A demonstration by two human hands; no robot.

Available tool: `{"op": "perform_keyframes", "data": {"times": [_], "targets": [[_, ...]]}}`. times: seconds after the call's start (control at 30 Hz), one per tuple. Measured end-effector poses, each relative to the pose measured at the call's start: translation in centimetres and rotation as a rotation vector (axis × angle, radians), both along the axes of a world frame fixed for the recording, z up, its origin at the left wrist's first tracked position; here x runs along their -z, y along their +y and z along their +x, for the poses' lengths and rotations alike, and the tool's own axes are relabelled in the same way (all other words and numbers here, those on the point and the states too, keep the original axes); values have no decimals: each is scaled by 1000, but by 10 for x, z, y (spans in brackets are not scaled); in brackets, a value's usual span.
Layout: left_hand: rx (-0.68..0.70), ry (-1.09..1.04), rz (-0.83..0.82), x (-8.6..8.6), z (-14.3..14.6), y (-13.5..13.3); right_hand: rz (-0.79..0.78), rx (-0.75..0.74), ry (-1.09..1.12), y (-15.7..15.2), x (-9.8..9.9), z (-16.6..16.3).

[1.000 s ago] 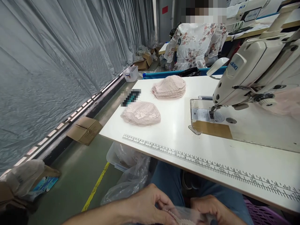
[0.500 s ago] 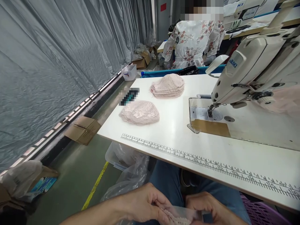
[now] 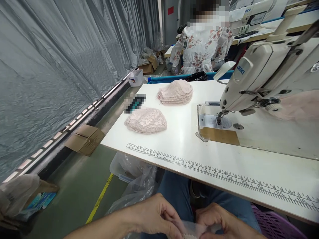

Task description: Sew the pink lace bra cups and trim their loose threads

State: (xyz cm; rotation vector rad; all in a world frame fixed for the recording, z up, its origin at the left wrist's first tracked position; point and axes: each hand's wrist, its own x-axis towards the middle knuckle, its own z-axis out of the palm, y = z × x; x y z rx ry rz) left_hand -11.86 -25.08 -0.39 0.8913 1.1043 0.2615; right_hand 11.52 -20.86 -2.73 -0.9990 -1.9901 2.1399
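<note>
Low over my lap, in front of the table edge, my left hand (image 3: 161,217) pinches one side of a sheer pale fabric piece (image 3: 193,228) with a bit of lace at its lower part. On the other side my right hand (image 3: 215,219) grips the same piece with bent fingers. The bottom of the picture cuts off most of the fabric and some fingertips. Beyond my hands, on the white table, lies a stack of pale pink lace pieces (image 3: 146,121). Farther back sits a stack of plain pink cup-shaped pieces (image 3: 175,92).
A sewing machine (image 3: 249,76) stands on the right of the white table (image 3: 179,146), which has a printed ruler along its front. Cardboard boxes (image 3: 84,139) and a plastic tub (image 3: 119,169) are at left. A purple basket (image 3: 276,222) stands lower right. A person (image 3: 199,46) sits ahead.
Both hands stay on the fabric, which has sunk lower so that less lace shows. The whole view has shifted slightly, with the table and machine a little farther left.
</note>
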Motion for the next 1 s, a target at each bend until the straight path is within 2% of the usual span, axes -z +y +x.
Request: {"op": "perform_keyframes", "data": {"times": [0.1,0.2,0.37,0.47,0.67,0.77,1.0], "targets": [[-14,-11,-29,1,-3,0,-84,-22,118,4,-5,-2],[-20,-9,-40,-1,-5,0,-63,-15,130,3,-6,-2],[-58,0,-36,0,-8,-1,169,67,-97,-9,-2,-4],[-88,34,-47,0,-10,-2,255,110,-134,-13,1,-5],[-14,11,-53,-13,-12,2,68,30,-71,-7,-12,-13],[59,41,-18,-16,-7,6,43,11,-45,-4,-15,-18],[57,57,-6,-2,4,8,-40,-18,35,0,-3,-7]]}}
